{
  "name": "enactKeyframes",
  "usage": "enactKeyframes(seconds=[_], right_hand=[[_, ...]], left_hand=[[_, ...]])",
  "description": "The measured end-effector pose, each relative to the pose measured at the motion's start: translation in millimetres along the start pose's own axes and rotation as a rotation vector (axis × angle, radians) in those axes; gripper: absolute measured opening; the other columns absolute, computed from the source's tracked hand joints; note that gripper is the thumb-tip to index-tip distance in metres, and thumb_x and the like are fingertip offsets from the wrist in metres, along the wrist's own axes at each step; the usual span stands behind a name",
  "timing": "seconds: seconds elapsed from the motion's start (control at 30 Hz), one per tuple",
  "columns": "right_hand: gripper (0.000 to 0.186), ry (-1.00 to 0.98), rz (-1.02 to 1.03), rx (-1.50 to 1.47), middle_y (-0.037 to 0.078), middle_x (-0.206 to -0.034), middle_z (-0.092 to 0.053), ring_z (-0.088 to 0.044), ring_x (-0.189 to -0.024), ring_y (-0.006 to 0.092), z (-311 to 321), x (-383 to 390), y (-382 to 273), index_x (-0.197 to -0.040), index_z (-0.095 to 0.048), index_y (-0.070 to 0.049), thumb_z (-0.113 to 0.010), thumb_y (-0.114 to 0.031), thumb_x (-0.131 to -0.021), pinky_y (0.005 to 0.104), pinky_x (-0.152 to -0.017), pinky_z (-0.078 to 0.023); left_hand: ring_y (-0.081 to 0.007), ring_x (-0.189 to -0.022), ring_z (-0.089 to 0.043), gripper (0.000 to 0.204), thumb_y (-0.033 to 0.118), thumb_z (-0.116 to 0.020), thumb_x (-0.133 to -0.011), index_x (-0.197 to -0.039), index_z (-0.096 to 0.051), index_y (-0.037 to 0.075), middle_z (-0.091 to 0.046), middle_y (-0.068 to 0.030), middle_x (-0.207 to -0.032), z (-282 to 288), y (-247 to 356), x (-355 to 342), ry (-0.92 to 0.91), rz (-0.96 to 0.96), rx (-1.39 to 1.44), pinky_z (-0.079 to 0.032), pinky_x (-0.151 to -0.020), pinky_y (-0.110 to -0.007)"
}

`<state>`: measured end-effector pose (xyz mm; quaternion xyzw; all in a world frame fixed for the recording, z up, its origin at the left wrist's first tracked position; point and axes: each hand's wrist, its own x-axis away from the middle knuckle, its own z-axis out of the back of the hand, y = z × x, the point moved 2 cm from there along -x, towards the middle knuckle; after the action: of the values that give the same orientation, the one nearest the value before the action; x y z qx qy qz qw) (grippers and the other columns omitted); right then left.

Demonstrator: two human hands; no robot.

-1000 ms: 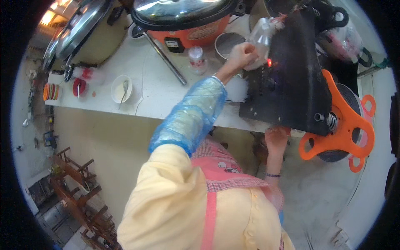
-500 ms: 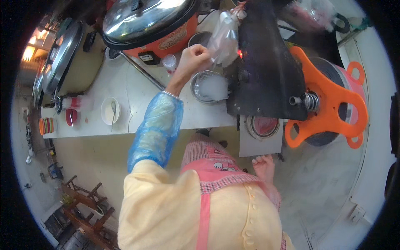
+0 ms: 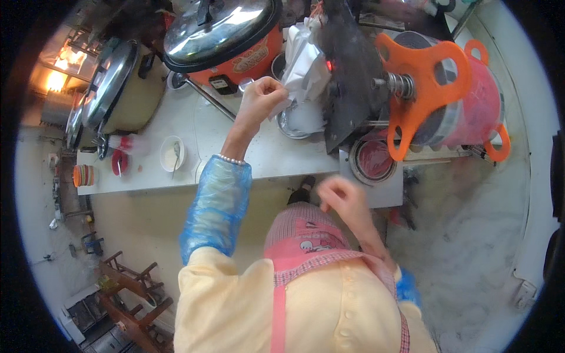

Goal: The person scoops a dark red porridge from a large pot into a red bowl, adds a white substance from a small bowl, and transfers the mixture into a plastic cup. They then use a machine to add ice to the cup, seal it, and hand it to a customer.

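Note:
My left hand (image 3: 263,101) is raised over the white counter with its fingertips pinched on a thin plastic bag (image 3: 305,67). The bag is whitish and crumpled; it hangs beside a dark upright panel. Just behind the fingers stands a metal bowl (image 3: 291,126) with a white, filmy bag or lining in it, partly hidden. My right hand (image 3: 344,197) is in the air in front of the apron, below the counter edge. Its fingers are curled in and slightly blurred, with nothing visible in them. A round red-topped container (image 3: 375,159) sits near it.
A large orange cooker (image 3: 235,62) with a glass lid stands at the back. To its left is a big lidded pot (image 3: 132,88). A white bowl with a spoon (image 3: 172,154) is on the counter. An orange spring-mounted bracket (image 3: 421,88) juts out at right. Wooden stools (image 3: 132,294) stand lower left.
My right hand has come up from beside the apron toward the counter, its fingers now curled. The left hand keeps its pinch and has moved slightly left and down. The whole view has shifted.

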<state>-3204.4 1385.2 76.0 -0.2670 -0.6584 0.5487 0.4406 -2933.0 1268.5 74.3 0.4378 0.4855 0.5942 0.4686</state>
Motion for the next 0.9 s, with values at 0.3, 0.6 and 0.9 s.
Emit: enactKeyframes(seconds=[0.3,0.6,0.9], right_hand=[[0.027,0.170,0.128,-0.576,0.001,-0.079,-0.064,-0.056,-0.057,0.0073,-67.7,-150.0,-48.2,-0.108,-0.067,0.000,-0.065,-0.024,-0.094,0.0231,-0.052,-0.050],[0.014,0.382,0.226,-0.476,0.001,-0.073,-0.062,-0.052,-0.054,0.0061,-73.7,-173.3,-49.8,-0.094,-0.068,0.002,-0.071,-0.011,-0.088,0.0222,-0.049,-0.044],[0.014,0.253,0.200,-0.641,0.000,-0.071,-0.060,-0.054,-0.057,0.0062,-70.1,-180.4,-42.2,-0.088,-0.064,-0.001,-0.073,-0.012,-0.087,0.0218,-0.054,-0.047]], left_hand=[[-0.0073,-0.064,-0.055,0.014,0.013,-0.070,-0.077,-0.077,-0.065,0.000,-0.061,-0.0009,-0.071,12.3,24.0,3.5,0.056,-0.099,-0.096,-0.041,-0.052,-0.023],[-0.0062,-0.065,-0.053,0.014,0.015,-0.071,-0.081,-0.082,-0.065,0.003,-0.061,0.0013,-0.075,35.8,23.1,-21.8,-0.120,-0.097,-0.138,-0.041,-0.056,-0.021],[-0.0086,-0.068,-0.056,0.015,0.015,-0.068,-0.082,-0.085,-0.066,0.000,-0.063,-0.0009,-0.078,56.2,21.5,-44.5,-0.182,-0.078,-0.097,-0.044,-0.062,-0.023]])
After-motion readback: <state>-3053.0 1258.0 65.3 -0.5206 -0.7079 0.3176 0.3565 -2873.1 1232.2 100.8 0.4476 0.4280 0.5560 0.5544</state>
